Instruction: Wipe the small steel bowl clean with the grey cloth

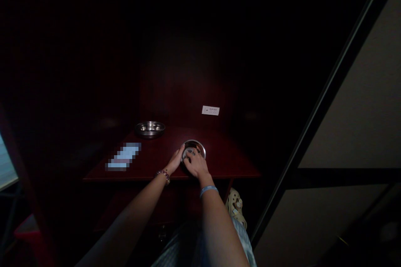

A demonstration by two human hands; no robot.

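A small round metal dish (pixel 196 146) sits near the middle of a dark red wooden desk (pixel 225 162). My left hand (pixel 175 161) rests against the dish's left rim, fingers curled on its edge. My right hand (pixel 194 164) lies over the dish's near side, fingers bent down into or onto it; what they touch is hidden. A beaded bracelet is on my left wrist and a pale blue band on my right.
A second, larger metal dish (pixel 150 128) stands at the desk's back left. A flat blurred card or paper (pixel 123 156) lies at the left. A white socket plate (pixel 210 110) is on the back wall. A dark sliding-door frame (pixel 313 133) runs along the right.
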